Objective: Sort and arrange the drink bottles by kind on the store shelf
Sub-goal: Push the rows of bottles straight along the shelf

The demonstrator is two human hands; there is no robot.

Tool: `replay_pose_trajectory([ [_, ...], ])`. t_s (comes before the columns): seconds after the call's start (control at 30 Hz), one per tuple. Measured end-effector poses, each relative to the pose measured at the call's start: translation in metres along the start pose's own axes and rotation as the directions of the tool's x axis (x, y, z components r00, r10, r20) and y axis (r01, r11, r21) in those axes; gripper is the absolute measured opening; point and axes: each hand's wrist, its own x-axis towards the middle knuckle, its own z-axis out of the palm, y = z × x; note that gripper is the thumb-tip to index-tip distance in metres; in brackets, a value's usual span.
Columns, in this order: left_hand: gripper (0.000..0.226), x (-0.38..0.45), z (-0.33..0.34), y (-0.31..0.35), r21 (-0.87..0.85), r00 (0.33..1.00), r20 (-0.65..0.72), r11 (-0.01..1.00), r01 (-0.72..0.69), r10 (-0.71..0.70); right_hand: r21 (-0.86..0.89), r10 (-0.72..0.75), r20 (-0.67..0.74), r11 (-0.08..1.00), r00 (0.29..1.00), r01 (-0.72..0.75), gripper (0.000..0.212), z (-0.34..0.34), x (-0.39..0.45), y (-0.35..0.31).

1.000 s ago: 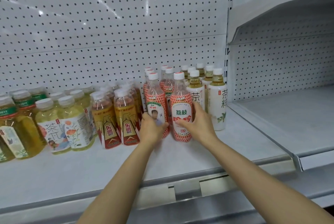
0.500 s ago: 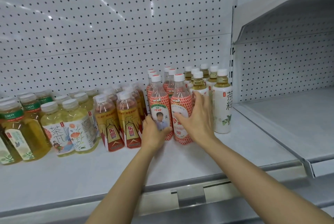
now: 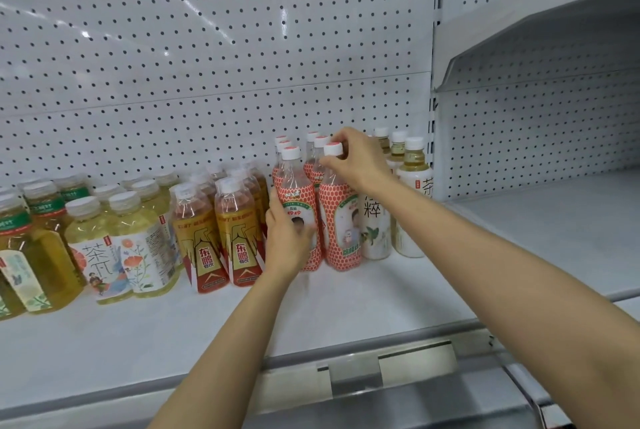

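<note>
Head view: nearest to me runs the shelf's (image 3: 346, 307) metal front rail (image 3: 381, 356), and both my bare forearms reach over it toward the bottles. My left hand (image 3: 287, 238) wraps low around the front left red-patterned bottle (image 3: 298, 196), fingers curled across its label, so I am holding that bottle by its body. My right hand (image 3: 356, 160) sits higher, fingertips pinched on the white cap (image 3: 333, 149) of the front right red-patterned bottle (image 3: 341, 228), which stands upright just beside the first, the two touching or nearly so. Both stand on the white shelf, with more bottles of the same kind lined up behind them. Just to the left of my left hand stand the orange-labelled bottles (image 3: 221, 234) in rows, then the pale yellow tea bottles (image 3: 117, 245) with flower labels, and at the far left the green-labelled bottles (image 3: 38, 248). To the right of my right arm stand the white-labelled tea bottles (image 3: 412, 200), partly hidden by it. Behind everything rises the white pegboard back panel (image 3: 207, 48). Farther right, past the upright, lies a neighbouring shelf bay (image 3: 554, 228).
</note>
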Motion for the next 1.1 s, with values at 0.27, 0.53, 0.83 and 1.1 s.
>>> replay_pose_trajectory([
  [0.27, 0.093, -0.004, 0.0, 0.003, -0.004, 1.0, -0.011, 1.0, -0.021, 0.021, 0.086, -0.056, 0.028, 0.995, 0.998, 0.054, 0.041, 0.006, -0.006, 0.002],
  [0.53, 0.096, -0.011, -0.002, 0.015, 0.014, 1.0, -0.011, 1.0, 0.008, -0.008, 0.112, -0.086, -0.08, 0.989, 0.993, 0.095, 0.044, 0.022, -0.009, 0.007],
  [0.83, 0.102, -0.018, 0.005, 0.013, 0.008, 0.997, -0.047, 0.998, 0.056, -0.055, 0.145, -0.117, -0.061, 0.982, 0.991, 0.124, 0.06, 0.021, -0.021, 0.012],
  [1.1, 0.144, -0.04, 0.037, 0.023, 0.402, 0.975, -0.096, 0.904, -0.148, 0.202, -0.056, 0.042, -0.283, 0.997, 0.958, -0.06, 0.1, -0.02, -0.077, 0.105],
])
